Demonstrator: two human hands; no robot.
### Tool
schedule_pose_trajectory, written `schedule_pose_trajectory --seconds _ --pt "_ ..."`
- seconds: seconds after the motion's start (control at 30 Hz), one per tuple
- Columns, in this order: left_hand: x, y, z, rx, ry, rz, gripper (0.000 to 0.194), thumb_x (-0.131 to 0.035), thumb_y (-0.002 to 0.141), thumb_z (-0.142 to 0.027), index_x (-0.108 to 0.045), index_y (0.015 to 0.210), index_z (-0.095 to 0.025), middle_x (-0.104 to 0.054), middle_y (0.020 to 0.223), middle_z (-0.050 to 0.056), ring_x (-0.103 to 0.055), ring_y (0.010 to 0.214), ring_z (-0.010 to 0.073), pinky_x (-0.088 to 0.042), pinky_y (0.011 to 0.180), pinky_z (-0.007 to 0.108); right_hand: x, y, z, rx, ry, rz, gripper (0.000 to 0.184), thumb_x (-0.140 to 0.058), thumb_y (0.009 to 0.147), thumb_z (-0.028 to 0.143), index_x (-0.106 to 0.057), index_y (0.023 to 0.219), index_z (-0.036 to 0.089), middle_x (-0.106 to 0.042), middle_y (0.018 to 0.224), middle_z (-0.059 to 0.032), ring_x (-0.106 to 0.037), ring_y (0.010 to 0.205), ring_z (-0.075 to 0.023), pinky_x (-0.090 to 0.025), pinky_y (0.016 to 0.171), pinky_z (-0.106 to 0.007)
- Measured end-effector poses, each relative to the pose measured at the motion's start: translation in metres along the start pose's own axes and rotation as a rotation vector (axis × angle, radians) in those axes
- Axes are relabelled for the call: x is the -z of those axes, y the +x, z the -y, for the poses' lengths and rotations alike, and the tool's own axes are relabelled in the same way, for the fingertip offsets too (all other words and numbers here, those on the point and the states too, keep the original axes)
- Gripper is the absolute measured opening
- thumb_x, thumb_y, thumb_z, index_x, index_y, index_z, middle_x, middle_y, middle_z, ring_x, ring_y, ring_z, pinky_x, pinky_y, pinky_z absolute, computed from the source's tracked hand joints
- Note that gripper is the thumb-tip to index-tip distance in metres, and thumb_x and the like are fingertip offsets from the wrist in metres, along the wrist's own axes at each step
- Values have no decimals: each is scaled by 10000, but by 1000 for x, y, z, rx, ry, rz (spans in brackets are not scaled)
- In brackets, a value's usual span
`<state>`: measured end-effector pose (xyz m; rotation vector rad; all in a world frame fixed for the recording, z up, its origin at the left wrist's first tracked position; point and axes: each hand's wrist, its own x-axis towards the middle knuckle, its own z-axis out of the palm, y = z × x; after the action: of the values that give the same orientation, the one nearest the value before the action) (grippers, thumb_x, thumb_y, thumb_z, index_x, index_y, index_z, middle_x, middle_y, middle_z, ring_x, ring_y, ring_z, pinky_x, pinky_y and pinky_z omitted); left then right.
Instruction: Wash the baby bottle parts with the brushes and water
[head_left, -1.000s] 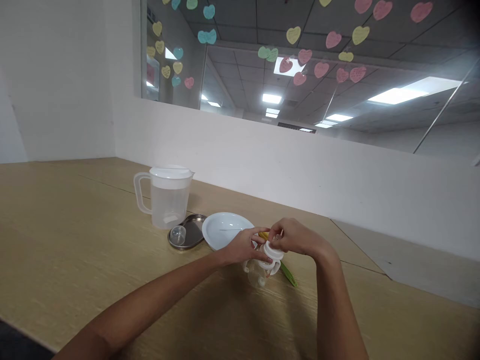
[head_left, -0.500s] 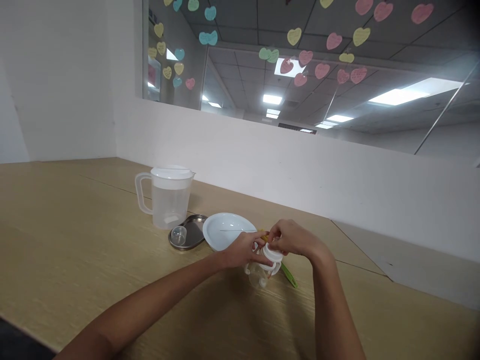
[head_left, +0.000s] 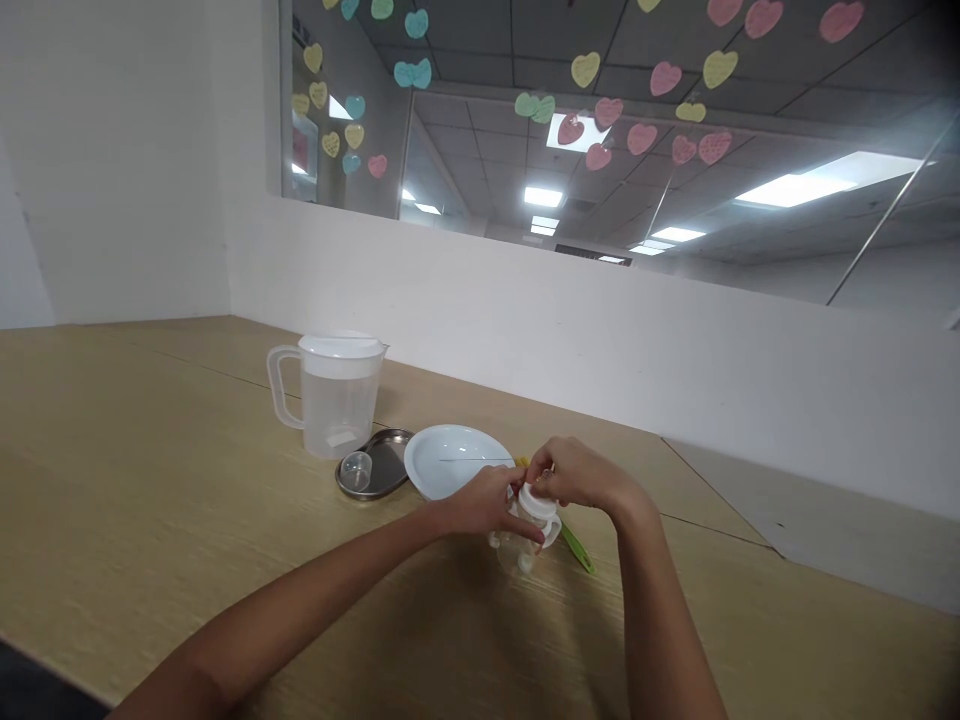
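A clear baby bottle (head_left: 517, 552) with a white screw collar (head_left: 538, 503) and white side handles is tilted low over the table, its top leaning right. My left hand (head_left: 491, 500) is wrapped round it, thumb across the front below the collar. Above the collar my right hand (head_left: 574, 475) is closed in a pinch at the bottle's top. Its fingers hide most of what they grip. Behind the bottle, a brush's green handle (head_left: 577, 548) pokes out to the right, and a bit of yellow (head_left: 521, 462) shows near the fingertips.
A white bowl (head_left: 431, 445) with a thin rod across it stands just behind my left hand. Left of it are a kidney-shaped metal tray (head_left: 390, 460), a small clear cup (head_left: 355, 470) and a lidded plastic pitcher (head_left: 341, 400). A white wall (head_left: 480, 300) bounds the table behind.
My right hand has shifted slightly left at the bottle's top, and the white collar has moved a little left with it. My left hand keeps its hold.
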<state>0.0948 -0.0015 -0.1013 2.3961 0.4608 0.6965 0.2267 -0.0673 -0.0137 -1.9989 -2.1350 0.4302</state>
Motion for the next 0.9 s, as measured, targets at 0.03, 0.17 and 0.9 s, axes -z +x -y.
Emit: schedule_pose_trajectory --seconds 0.03,0.17,0.9 --pt "0 0 0 15 -14 6 481 -733 576 -485 -590 913 -174 -601 812 -3 -529 715 147 -352 596 217 -1 0 2 7 -23 2 226 -500 581 85 -693 678 152 -615 617 -24 -483 519 -93 -324 445 -189" --pt "1 1 -2 62 -52 72 383 -720 611 -438 -611 841 -151 -623 786 8 -551 719 157 -364 593 220 -5 2 7 -6 -74 1 226 -516 554 61 -692 654 162 -626 628 -28 -497 534 -103 -321 443 -193" --pt "-2 -4 -3 44 -173 12 565 -734 588 -322 -504 1088 -193 -617 1008 37 -579 870 200 -435 684 262 -10 6 14 -141 -189 -6 207 -450 746 128 -635 679 67 -631 561 -149 -571 406 -166 -349 368 -211"
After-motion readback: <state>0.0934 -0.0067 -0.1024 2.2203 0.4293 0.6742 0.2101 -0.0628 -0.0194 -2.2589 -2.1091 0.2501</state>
